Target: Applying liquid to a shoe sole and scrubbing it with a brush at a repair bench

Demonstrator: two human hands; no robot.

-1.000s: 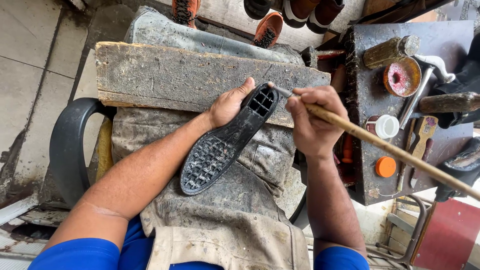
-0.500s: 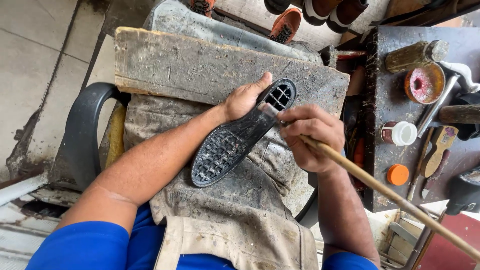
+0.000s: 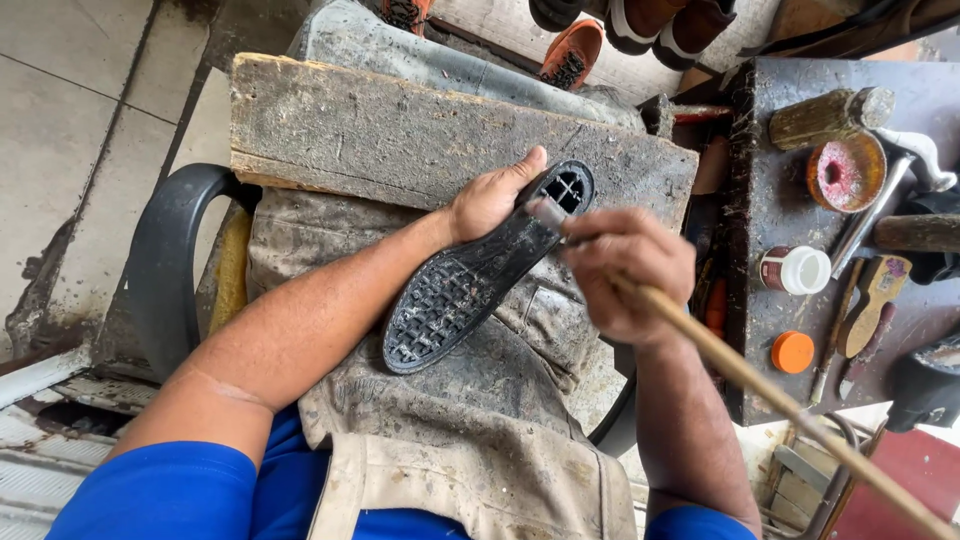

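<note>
Our right hand is clenched around a long wooden stick, whose pale tip meets the side of the black rubber sole near its heel end. Our left hand grips that same heel end, thumb stretched along the upper edge and fingers hidden beneath, so it holds the sole tread-up and slanting across our lap. The toe end rests on the stained canvas apron, while the heel end lies against the near edge of a worn wooden board.

The stick tip works just beside our left thumb; we judge that a slip along the sole's edge could bring it against the thumb, or smear whatever it carries onto the tread. The sole is pinned only at one end, so a hard push could pivot the toe end off the apron.

To the right, a dark workbench stands close, crowded with a small white jar, an orange cap, a red-stained round tin and hammers, and the stick's long tail sweeps out just in front of it. A wide swing could knock the jar. The left side, by the dark chair arm and the tiled floor, offers more room.
</note>
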